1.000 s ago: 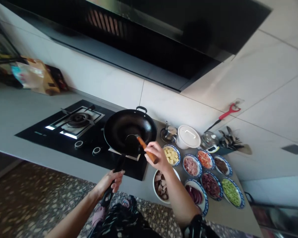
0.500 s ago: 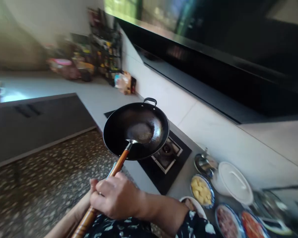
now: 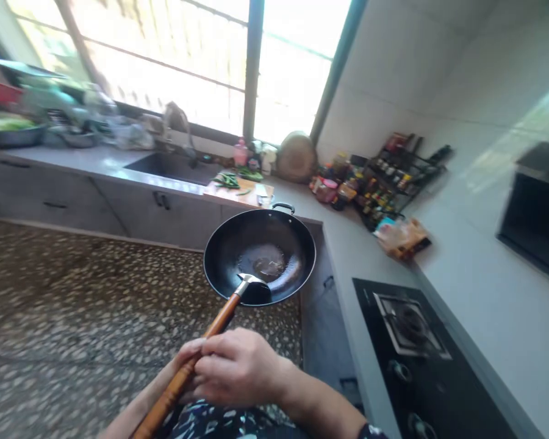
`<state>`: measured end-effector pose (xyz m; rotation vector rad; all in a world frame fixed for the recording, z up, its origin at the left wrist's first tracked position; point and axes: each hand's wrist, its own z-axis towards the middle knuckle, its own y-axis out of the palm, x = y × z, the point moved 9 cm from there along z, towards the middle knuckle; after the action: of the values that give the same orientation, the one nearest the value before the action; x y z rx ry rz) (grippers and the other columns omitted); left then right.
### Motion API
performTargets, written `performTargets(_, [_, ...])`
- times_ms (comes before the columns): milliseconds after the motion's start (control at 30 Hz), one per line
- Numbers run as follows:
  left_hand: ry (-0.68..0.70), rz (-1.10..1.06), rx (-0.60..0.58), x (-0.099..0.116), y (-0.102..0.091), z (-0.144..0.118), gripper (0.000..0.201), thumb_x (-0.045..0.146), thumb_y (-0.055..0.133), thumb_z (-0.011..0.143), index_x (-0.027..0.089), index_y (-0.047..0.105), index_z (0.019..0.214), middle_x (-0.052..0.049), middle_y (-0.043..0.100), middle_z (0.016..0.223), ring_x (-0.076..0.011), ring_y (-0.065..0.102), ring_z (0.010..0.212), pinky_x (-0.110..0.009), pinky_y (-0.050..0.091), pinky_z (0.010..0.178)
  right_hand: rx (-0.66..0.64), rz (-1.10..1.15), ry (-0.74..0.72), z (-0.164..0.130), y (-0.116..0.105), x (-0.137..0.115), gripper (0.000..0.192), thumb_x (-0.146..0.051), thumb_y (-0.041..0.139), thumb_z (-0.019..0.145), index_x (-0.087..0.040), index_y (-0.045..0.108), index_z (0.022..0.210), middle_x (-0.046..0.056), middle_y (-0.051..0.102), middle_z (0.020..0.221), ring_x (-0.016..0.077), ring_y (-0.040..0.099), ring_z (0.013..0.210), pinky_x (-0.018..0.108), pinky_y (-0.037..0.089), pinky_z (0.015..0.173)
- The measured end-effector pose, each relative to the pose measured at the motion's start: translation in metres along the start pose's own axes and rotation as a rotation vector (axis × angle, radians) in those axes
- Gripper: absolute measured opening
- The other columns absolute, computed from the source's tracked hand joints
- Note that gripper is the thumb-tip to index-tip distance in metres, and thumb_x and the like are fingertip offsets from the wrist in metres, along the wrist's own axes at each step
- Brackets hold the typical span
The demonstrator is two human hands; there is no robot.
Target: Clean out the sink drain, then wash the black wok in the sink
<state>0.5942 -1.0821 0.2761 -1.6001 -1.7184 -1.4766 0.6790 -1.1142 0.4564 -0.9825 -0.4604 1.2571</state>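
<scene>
A black wok (image 3: 229, 244) is held up in front of me over the pebbled floor, its small loop handle (image 3: 283, 208) at the far side. A little clear liquid (image 3: 271, 263) lies in its bottom. A spatula (image 3: 222, 318) with a long wooden handle and metal neck rests its head inside the wok's near side. My right hand (image 3: 238, 366) is closed around the wooden handle. My left hand (image 3: 190, 353), mostly hidden behind the right, is closed at the near end of the wok; the wok's grip beneath is hidden.
At right, a black gas hob (image 3: 407, 341) is set in the grey counter (image 3: 370, 259). Beyond the wok are a sink (image 3: 174, 166) and a cutting board (image 3: 238, 190) with green vegetables. Bottles and jars fill a corner rack (image 3: 388, 183). A bag (image 3: 402, 238) lies by the wall.
The wok and spatula have swung left, away from above the hob, to over the floor. My view has turned left, bringing the window and sink into sight. Both hands keep their hold.
</scene>
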Motion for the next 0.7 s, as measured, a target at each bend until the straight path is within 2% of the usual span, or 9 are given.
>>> performTargets(67, [-0.143, -0.202, 0.007, 0.027, -0.037, 0.007, 0.042, 0.058, 0.070, 0.058, 0.021, 0.053, 0.068, 0.006, 0.035, 0.046, -0.0038, 0.024, 0.033, -0.019, 0.024, 0.030, 0.048, 0.091, 0.086, 0.040, 0.010, 0.040, 0.018, -0.033, 0.049, 0.087, -0.018, 0.059, 0.087, 0.005, 0.063, 0.095, 0.0121, 0.058, 0.083, 0.023, 0.049, 0.077])
performTargets(133, [-0.227, -0.411, 0.006, 0.054, -0.069, 0.014, 0.048, 0.058, 0.074, 0.054, 0.020, 0.052, 0.071, 0.008, 0.035, 0.048, -0.0001, 0.018, 0.033, -0.016, 0.019, 0.028, 0.087, 0.189, 0.187, 0.068, 0.021, 0.083, 0.015, -0.030, 0.054, 0.085, -0.018, 0.061, 0.091, 0.006, 0.064, 0.091, 0.0133, 0.059, 0.083, 0.023, 0.050, 0.075])
performTargets(200, [-0.218, -0.520, 0.017, 0.081, -0.108, 0.025, 0.049, 0.056, 0.076, 0.052, 0.020, 0.051, 0.074, 0.008, 0.035, 0.050, 0.0004, 0.019, 0.033, -0.015, 0.020, 0.027, 0.111, 0.276, 0.315, 0.085, 0.035, 0.131, 0.014, -0.027, 0.056, 0.083, -0.019, 0.062, 0.093, 0.005, 0.064, 0.090, 0.0133, 0.060, 0.080, 0.023, 0.050, 0.072])
performTargets(300, [-0.182, -0.583, 0.061, 0.110, -0.175, 0.051, 0.050, 0.055, 0.075, 0.052, 0.020, 0.048, 0.077, 0.008, 0.034, 0.050, -0.0017, 0.023, 0.033, -0.016, 0.024, 0.025, 0.100, 0.333, 0.498, 0.101, 0.061, 0.208, 0.010, -0.023, 0.057, 0.083, -0.020, 0.064, 0.089, 0.003, 0.064, 0.083, 0.0126, 0.059, 0.073, 0.022, 0.049, 0.066])
performTargets(433, [-0.120, -0.643, 0.106, 0.148, -0.260, 0.096, 0.050, 0.052, 0.075, 0.052, 0.021, 0.046, 0.077, 0.008, 0.031, 0.051, -0.0029, 0.024, 0.032, -0.017, 0.026, 0.023, 0.081, 0.336, 0.582, 0.140, 0.093, 0.312, 0.009, -0.021, 0.056, 0.084, -0.019, 0.065, 0.084, 0.003, 0.064, 0.081, 0.0138, 0.060, 0.073, 0.024, 0.049, 0.067])
performTargets(500, [-0.089, -0.674, 0.139, 0.175, -0.290, 0.116, 0.048, 0.049, 0.076, 0.052, 0.021, 0.045, 0.077, 0.008, 0.031, 0.051, -0.0027, 0.024, 0.032, -0.017, 0.026, 0.023, 0.100, 0.341, 0.578, 0.172, 0.109, 0.367, 0.011, -0.022, 0.055, 0.085, -0.019, 0.065, 0.083, 0.004, 0.065, 0.080, 0.0143, 0.061, 0.073, 0.025, 0.049, 0.066])
performTargets(600, [-0.030, -0.711, 0.253, 0.221, -0.325, 0.135, 0.044, 0.047, 0.074, 0.059, 0.020, 0.047, 0.080, 0.007, 0.034, 0.054, -0.0017, 0.024, 0.034, -0.016, 0.027, 0.025, 0.152, 0.335, 0.554, 0.236, 0.134, 0.443, 0.013, -0.024, 0.054, 0.085, -0.018, 0.065, 0.082, 0.003, 0.064, 0.076, 0.0144, 0.060, 0.069, 0.025, 0.049, 0.063])
performTargets(700, [0.011, -0.707, 0.325, 0.263, -0.349, 0.143, 0.047, 0.049, 0.076, 0.057, 0.020, 0.050, 0.083, 0.006, 0.039, 0.056, -0.0016, 0.024, 0.035, -0.016, 0.029, 0.026, 0.170, 0.371, 0.464, 0.311, 0.158, 0.492, 0.014, -0.023, 0.053, 0.086, -0.018, 0.065, 0.082, 0.004, 0.063, 0.076, 0.0146, 0.060, 0.069, 0.026, 0.049, 0.064])
